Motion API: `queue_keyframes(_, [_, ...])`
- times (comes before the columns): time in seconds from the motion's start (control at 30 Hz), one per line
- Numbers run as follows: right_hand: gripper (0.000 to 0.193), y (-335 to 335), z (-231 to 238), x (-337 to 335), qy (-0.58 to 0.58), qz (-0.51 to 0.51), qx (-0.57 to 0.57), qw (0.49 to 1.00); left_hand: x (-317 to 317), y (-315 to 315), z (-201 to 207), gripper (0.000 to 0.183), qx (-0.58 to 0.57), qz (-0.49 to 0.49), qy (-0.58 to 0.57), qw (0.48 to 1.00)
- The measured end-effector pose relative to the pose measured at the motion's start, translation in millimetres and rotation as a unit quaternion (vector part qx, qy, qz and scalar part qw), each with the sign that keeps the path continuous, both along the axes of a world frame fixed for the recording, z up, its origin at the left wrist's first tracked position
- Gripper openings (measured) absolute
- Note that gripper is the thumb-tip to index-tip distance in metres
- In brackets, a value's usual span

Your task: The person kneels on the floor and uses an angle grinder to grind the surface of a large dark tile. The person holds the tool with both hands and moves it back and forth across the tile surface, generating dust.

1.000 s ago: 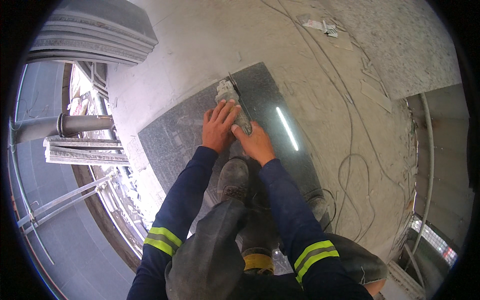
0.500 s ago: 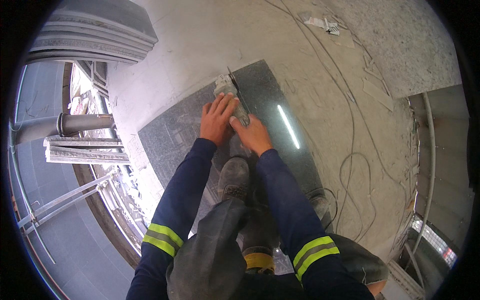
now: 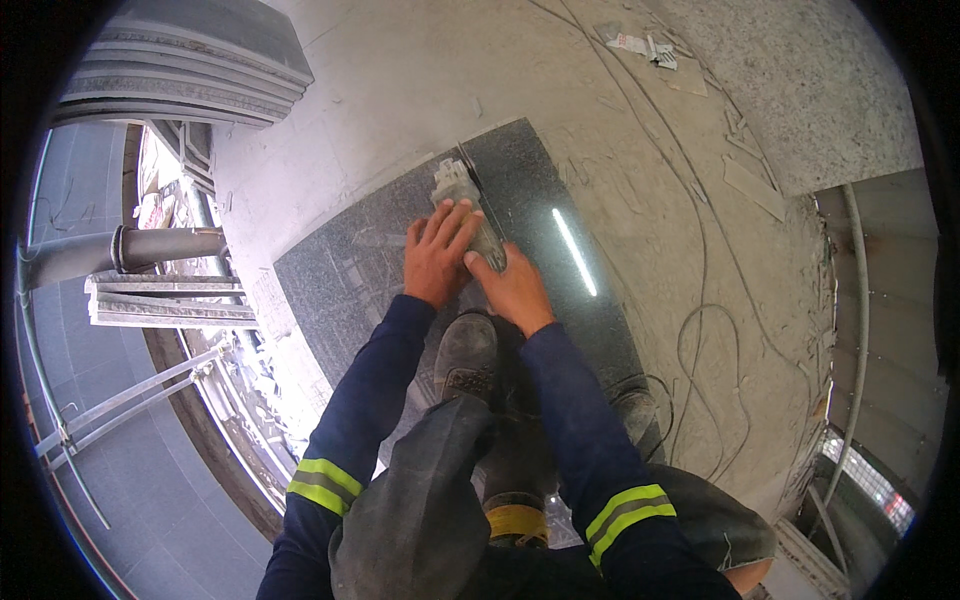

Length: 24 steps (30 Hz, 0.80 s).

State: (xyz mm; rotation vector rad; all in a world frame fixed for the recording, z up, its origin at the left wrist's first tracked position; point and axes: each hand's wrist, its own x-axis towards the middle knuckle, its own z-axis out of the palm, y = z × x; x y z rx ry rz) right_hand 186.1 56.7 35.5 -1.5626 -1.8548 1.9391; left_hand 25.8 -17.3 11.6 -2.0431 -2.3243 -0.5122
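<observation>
A dusty angle grinder (image 3: pixel 457 183) rests over a dark polished stone slab (image 3: pixel 345 245), near the slab's far edge. My left hand (image 3: pixel 436 258) is closed over the grinder's body just behind its head. My right hand (image 3: pixel 514 290) grips the rear of the body, thumb toward the left hand. On the right side of the head, the thin cutting disc (image 3: pixel 468 163) shows edge-on against the slab. A fine line runs along the slab beside the tool. My boot (image 3: pixel 466 352) stands on the slab just below the hands.
Stacked stone slabs (image 3: pixel 190 65) lie at the far left, with more pieces (image 3: pixel 170 300) below them near an edge with metal pipes (image 3: pixel 175 243). A cable (image 3: pixel 700 345) loops over the dusty floor at right. Stone offcuts (image 3: pixel 755 190) and a glove-like item (image 3: pixel 660 52) lie farther off.
Both hands and the grinder have drawn slightly back toward me along the line on the slab. The grip stays the same.
</observation>
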Motion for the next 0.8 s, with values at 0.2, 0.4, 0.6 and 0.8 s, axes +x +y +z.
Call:
queue_keyframes(0.2, [0.092, -6.4, -3.6, 5.5, -0.021, -0.010, 0.013, 1.000, 6.2, -2.3, 4.7, 0.076, 0.005, -0.009, -0.018, 1.000])
queue_keyframes(0.4, [0.091, 4.0, 11.8, -8.9, -0.013, 0.001, 0.060, 0.998, -8.0, 5.7, 4.4, 0.075, 0.007, -0.006, -0.006, 1.000])
queue_keyframes(0.6, [0.097, 17.9, -10.9, -21.9, -0.018, -0.003, 0.061, 0.998, -21.2, 20.1, -9.6, 0.078, -0.007, -0.011, 0.006, 1.000])
queue_keyframes(0.8, [0.087, 11.9, 3.5, -12.7, -0.010, 0.004, 0.033, 0.999, -13.8, 11.5, -6.0, 0.072, 0.000, -0.009, 0.038, 0.999])
